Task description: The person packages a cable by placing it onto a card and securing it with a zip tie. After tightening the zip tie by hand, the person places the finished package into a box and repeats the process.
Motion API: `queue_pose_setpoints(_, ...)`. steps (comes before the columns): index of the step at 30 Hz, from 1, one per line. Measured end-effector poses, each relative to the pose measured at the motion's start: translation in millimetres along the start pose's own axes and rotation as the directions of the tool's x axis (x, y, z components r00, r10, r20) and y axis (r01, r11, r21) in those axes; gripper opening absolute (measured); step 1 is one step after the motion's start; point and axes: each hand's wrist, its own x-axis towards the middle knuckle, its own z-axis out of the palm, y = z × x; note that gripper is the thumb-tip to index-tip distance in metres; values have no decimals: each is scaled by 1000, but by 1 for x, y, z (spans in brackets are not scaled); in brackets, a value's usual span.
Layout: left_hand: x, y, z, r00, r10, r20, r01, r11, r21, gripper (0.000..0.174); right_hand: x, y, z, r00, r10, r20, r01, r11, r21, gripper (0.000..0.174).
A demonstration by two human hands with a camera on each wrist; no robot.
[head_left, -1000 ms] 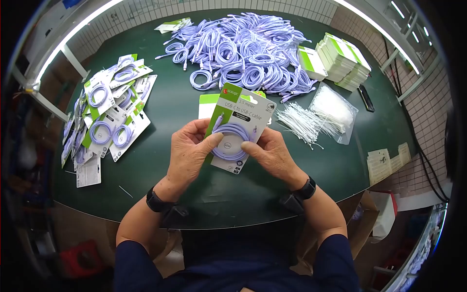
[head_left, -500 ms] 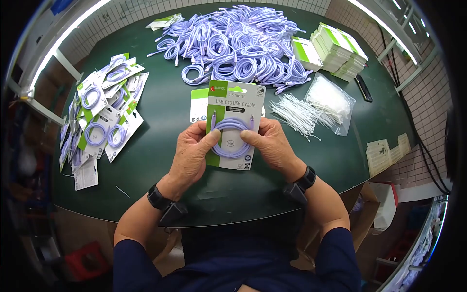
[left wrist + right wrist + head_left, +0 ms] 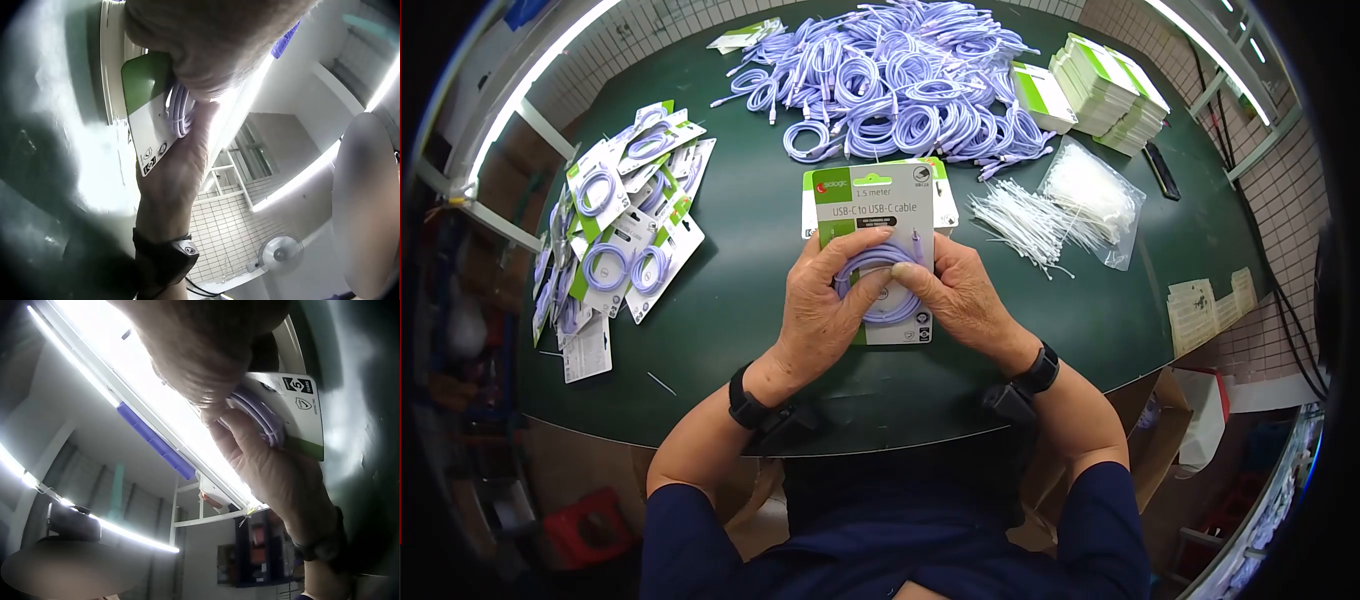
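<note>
My left hand (image 3: 825, 305) and right hand (image 3: 972, 300) hold a white-and-green "USB-C to USB-C cable" card (image 3: 915, 203) upright between them, with a coiled lilac cable (image 3: 892, 316) on its front. The left index finger and thumb lie over the coil's left part, hiding one plug. On the right, the thumb presses the coil while the other fingers are behind the card's edge. In the left wrist view the card (image 3: 139, 119) is seen from its lower end, coil between the thumbs. Just behind it lie more green-and-white cards (image 3: 946, 200).
Carded cables (image 3: 605, 265) are heaped at the left. A large pile of lilac coiled cables (image 3: 900, 85) covers the back, with stacked cards (image 3: 1105, 95) beside it. White cable ties (image 3: 1020, 222), a plastic bag (image 3: 1090, 200) and a black cutter-like tool (image 3: 1161, 172) are at the right.
The card has turned from tilted to upright. My left hand has shifted right over the coil, its index finger now across the front; the right hand keeps its hold.
</note>
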Motion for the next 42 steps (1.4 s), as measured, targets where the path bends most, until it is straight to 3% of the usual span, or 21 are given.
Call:
queue_pose_setpoints(17,-4,-11,2,998,-32,-60,34,999,26,23,-3,6,10,991,-134,7,134,981,-138,40)
queue_pose_setpoints(21,-2,-15,4,999,3,-48,-3,1000,9,20,-4,6,11,978,-205,-32,188,941,-281,38)
queue_pose_setpoints(24,4,-14,4,999,-17,-28,18,999,31,18,-3,11,12,987,-109,-116,94,987,-132,37)
queue_pose_setpoints(28,2,-7,7,996,14,-93,-19,998,-52,19,-2,7,10,986,-94,-137,94,996,-7,34)
queue_pose_setpoints(32,-2,-2,2,990,94,-106,-82,991,110,20,-5,-1,9,992,-75,-103,67,995,-73,37)
queue_pose_setpoints(42,0,-16,3,988,82,-128,-77,996,47,18,-6,4,9,989,-126,-79,117,988,-103,38)
